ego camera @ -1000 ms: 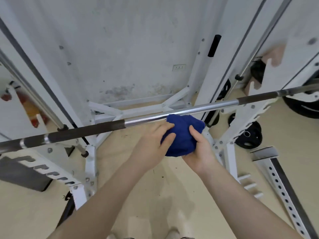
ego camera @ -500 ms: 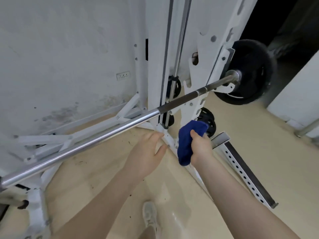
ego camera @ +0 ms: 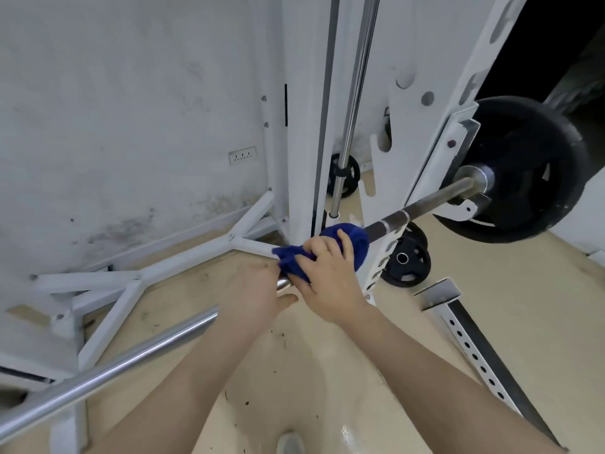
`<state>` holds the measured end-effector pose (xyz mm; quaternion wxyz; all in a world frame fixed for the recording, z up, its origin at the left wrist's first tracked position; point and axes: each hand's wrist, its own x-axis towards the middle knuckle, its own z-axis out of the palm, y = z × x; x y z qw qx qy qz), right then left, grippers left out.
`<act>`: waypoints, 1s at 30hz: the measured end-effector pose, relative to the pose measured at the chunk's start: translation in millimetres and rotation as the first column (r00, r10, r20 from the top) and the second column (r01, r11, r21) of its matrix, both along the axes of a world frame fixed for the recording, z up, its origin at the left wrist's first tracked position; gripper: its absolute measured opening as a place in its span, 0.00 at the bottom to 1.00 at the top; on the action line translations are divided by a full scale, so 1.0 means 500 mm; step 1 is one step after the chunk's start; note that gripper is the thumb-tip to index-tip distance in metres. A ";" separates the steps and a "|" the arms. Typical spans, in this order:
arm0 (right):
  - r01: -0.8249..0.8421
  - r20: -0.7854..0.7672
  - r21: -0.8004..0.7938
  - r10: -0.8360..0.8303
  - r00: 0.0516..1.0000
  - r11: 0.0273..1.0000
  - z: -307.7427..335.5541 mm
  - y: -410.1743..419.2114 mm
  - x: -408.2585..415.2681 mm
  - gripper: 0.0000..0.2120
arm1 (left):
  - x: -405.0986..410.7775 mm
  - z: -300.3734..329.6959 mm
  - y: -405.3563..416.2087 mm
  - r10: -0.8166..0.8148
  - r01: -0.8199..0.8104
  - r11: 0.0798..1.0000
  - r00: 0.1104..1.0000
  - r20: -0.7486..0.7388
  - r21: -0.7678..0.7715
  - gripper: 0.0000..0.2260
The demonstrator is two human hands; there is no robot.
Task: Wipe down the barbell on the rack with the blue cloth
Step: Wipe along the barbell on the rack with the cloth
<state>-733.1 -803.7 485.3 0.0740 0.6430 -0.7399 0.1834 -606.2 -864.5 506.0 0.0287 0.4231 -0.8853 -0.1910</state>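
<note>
One barbell (ego camera: pixel 108 371) was seen lying across the white rack (ego camera: pixel 304 103), its shaft running from the lower left up to the right, where a single large black plate (ego camera: pixel 530 172) was loaded on its sleeve. One blue cloth (ego camera: pixel 355 239) was wrapped over the shaft just in front of the rack's upright, left of the darker knurled section. Two smaller black plates were counted low by the rack: one (ego camera: pixel 407 260) below the barbell, and another (ego camera: pixel 343 175) behind the upright at the foot of a chrome guide rod (ego camera: pixel 357 77). One perforated steel beam (ego camera: pixel 481 352) lay on the floor (ego camera: pixel 491 267), right of the rack. Two hands were counted, both at the barbell. The right hand (ego camera: pixel 329 276) was laid over the cloth with its fingers curled around it, clamping the cloth against the shaft; a ring was visible on one finger. The left hand (ego camera: pixel 258 293) was placed just beside it on the bare shaft, closed around the metal from above, its thumb showing beneath. Both forearms were extended forward and converged on that spot. A shoe tip (ego camera: pixel 289 442) was visible at the bottom edge.
</note>
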 end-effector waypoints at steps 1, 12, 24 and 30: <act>-0.069 -0.014 -0.007 0.069 0.998 0.998 0.004 0.002 -0.009 0.17 | 0.000 -0.005 -0.003 0.019 -0.019 1.000 1.000 -0.005 -0.003 0.17; -0.078 -0.149 0.125 0.097 0.984 0.989 0.052 -0.047 -0.077 0.22 | -0.018 0.018 0.031 0.242 -0.235 0.952 0.970 0.011 -0.194 0.10; -0.171 -0.247 0.129 0.198 0.949 0.977 0.053 -0.070 -0.199 0.22 | -0.029 0.002 0.069 0.413 -0.417 0.860 0.907 -0.077 -0.293 0.12; -0.382 -0.185 -0.116 0.358 0.915 0.917 0.005 -0.059 -0.054 0.23 | -0.040 -0.018 0.086 0.473 -0.487 0.800 0.871 -0.131 -0.351 0.11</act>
